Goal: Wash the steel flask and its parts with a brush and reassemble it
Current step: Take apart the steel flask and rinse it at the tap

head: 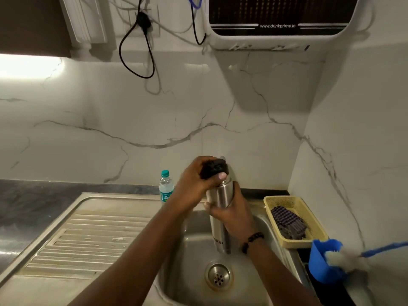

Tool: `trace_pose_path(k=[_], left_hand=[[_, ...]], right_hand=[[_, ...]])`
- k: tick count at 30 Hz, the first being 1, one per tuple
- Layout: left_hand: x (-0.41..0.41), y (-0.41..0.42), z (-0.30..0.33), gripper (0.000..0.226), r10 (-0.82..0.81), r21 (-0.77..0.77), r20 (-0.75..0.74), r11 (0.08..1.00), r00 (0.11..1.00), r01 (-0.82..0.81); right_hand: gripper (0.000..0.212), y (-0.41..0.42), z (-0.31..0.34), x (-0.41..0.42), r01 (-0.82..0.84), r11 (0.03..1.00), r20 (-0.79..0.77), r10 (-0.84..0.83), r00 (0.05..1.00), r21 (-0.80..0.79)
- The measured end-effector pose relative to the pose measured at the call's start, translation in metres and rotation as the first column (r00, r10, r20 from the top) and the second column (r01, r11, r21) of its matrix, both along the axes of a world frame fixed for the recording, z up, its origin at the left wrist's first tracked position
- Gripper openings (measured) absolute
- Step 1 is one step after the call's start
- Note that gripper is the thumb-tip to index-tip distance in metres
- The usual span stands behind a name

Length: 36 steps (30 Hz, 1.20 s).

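Note:
A steel flask stands tilted a little over the sink bowl, held up in the air. My right hand wraps around its body from the right. My left hand grips the black cap sitting on the flask's neck. A bottle brush with white bristles and a blue wire handle rests in a blue cup at the right edge of the counter.
A yellow basket with a dark striped cloth sits right of the sink. A small plastic water bottle stands behind the ribbed drainboard. A water purifier hangs on the marble wall above. The drain lies below the flask.

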<state>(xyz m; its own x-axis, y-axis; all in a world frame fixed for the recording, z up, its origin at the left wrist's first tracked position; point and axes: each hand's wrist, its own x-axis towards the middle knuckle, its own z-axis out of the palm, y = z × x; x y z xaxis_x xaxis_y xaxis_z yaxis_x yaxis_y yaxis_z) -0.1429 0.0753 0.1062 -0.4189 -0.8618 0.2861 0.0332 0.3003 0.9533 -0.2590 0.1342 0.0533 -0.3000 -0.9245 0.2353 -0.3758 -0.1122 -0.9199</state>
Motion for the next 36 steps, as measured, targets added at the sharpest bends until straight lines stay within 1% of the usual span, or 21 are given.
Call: trace_pose_path(k=[3, 5, 6, 7, 9, 11, 12, 13, 15, 17, 19, 20, 22, 24, 26, 28, 30, 31, 33, 35, 36], left_hand=[[-0.009, 0.001, 0.003, 0.067, 0.304, -0.051, -0.04, 0.951, 0.952, -0.306], [-0.024, 0.009, 0.005, 0.072, 0.401, -0.058, -0.016, 0.914, 0.916, -0.401], [-0.028, 0.011, 0.004, 0.07, 0.374, -0.043, 0.011, 0.927, 0.927, -0.373], [-0.027, 0.012, 0.006, 0.065, 0.284, 0.006, 0.031, 0.959, 0.958, -0.285], [-0.013, 0.007, 0.012, 0.042, -0.015, 0.155, 0.004, 0.988, 1.0, 0.014], [0.006, 0.0, 0.014, 0.033, -0.223, 0.151, -0.013, 0.963, 0.975, 0.223], [0.012, -0.002, 0.013, 0.035, -0.248, 0.1, -0.013, 0.963, 0.969, 0.248], [0.013, -0.003, 0.009, 0.04, -0.204, 0.044, -0.02, 0.978, 0.979, 0.205], [0.003, 0.001, 0.006, 0.053, 0.034, -0.007, -0.026, 0.999, 0.999, -0.034], [-0.013, 0.007, 0.002, 0.068, 0.286, -0.002, 0.014, 0.958, 0.958, -0.286], [-0.023, 0.01, 0.002, 0.075, 0.389, -0.013, 0.024, 0.921, 0.921, -0.389], [-0.025, 0.01, 0.004, 0.075, 0.364, 0.005, 0.034, 0.931, 0.931, -0.364], [-0.02, 0.011, 0.01, 0.072, 0.137, 0.129, 0.054, 0.981, 0.989, -0.143], [-0.007, 0.005, 0.011, 0.052, -0.122, 0.242, -0.015, 0.962, 0.992, 0.122], [0.007, -0.003, 0.009, 0.035, -0.195, 0.228, -0.052, 0.953, 0.979, 0.202], [0.01, -0.007, 0.003, 0.041, -0.117, 0.096, 0.016, 0.989, 0.993, 0.115], [0.004, -0.003, -0.001, 0.054, 0.065, 0.027, 0.017, 0.998, 0.998, -0.065], [0.0, 0.0, -0.003, 0.055, 0.182, 0.052, -0.015, 0.982, 0.983, -0.181], [-0.007, 0.001, -0.003, 0.053, 0.383, 0.191, -0.116, 0.914, 0.916, -0.358], [-0.006, -0.005, 0.002, 0.052, 0.469, 0.322, -0.21, 0.862, 0.858, -0.392], [-0.002, -0.009, 0.004, 0.053, 0.475, 0.321, -0.223, 0.861, 0.852, -0.396]], right_hand=[[0.073, 0.0, 0.002, 0.007, 0.015, 1.0, -0.018, -0.015, 1.0, -0.026], [0.075, -0.001, 0.003, 0.013, 0.048, 0.997, 0.023, -0.047, 0.999, -0.054], [0.079, -0.002, 0.002, 0.012, 0.053, 0.997, 0.04, -0.05, 0.998, -0.061], [0.081, -0.002, 0.001, 0.011, 0.051, 0.997, 0.039, -0.049, 0.998, -0.063], [0.083, 0.001, -0.001, 0.004, 0.034, 0.998, 0.007, -0.034, 0.999, -0.044], [0.084, 0.004, -0.002, -0.002, -0.013, 1.0, 0.026, 0.014, 1.0, -0.029], [0.085, 0.005, -0.003, -0.002, -0.032, 0.999, 0.046, 0.033, 0.998, -0.022], [0.085, 0.005, -0.003, -0.002, -0.036, 0.999, 0.056, 0.037, 0.998, -0.02], [0.079, 0.002, -0.003, 0.001, -0.007, 1.0, 0.036, 0.007, 0.999, -0.002], [0.068, -0.004, -0.004, 0.008, 0.008, 1.0, -0.014, -0.008, 1.0, 0.024], [0.067, -0.006, -0.005, 0.011, 0.028, 0.999, -0.033, -0.027, 0.999, 0.03], [0.068, -0.007, -0.006, 0.01, 0.044, 0.999, -0.026, -0.043, 0.999, 0.028], [0.073, -0.007, -0.008, 0.005, 0.046, 0.999, -0.012, -0.046, 0.999, 0.021], [0.079, -0.006, -0.01, -0.001, 0.023, 1.0, 0.005, -0.023, 1.0, 0.011], [0.08, -0.004, -0.012, -0.003, 0.015, 1.0, 0.004, -0.015, 1.0, 0.013], [0.077, -0.005, -0.015, -0.002, 0.049, 0.999, -0.008, -0.049, 0.999, 0.011], [0.072, -0.008, -0.02, 0.005, 0.098, 0.995, -0.034, -0.098, 0.995, -0.009], [0.071, -0.01, -0.023, 0.009, 0.123, 0.992, -0.074, -0.124, 0.99, -0.023], [0.073, -0.014, -0.032, 0.016, 0.188, 0.981, -0.212, -0.194, 0.958, -0.051], [0.079, -0.017, -0.038, 0.019, 0.244, 0.967, -0.277, -0.255, 0.926, -0.077], [0.082, -0.017, -0.041, 0.019, 0.26, 0.963, -0.246, -0.271, 0.931, -0.077]])
